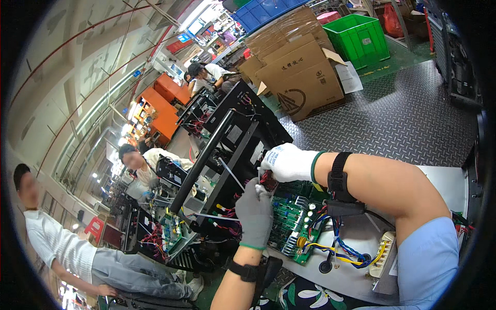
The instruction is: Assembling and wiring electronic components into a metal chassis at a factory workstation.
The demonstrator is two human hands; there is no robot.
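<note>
- The black metal case (243, 139) in front of you lies open, its inside exposed, so the build looks partway through: the green circuit board (294, 219) already sits in it on the right, and blue and yellow wires (343, 248) run from the board to a connector block (383, 256) near you.
- What seems left is the small wiring at the board's far left corner, where a bunch of red wires (267, 179) lies under your hands.
- Your right hand (287, 163), in a white glove, reaches in from the right, forearm across the board, fingers curled down onto those red wires.
- Your left hand (254, 212), grey-gloved, rises from the near edge, fingers closed and touching the right; what it grips, you cannot tell.
</note>
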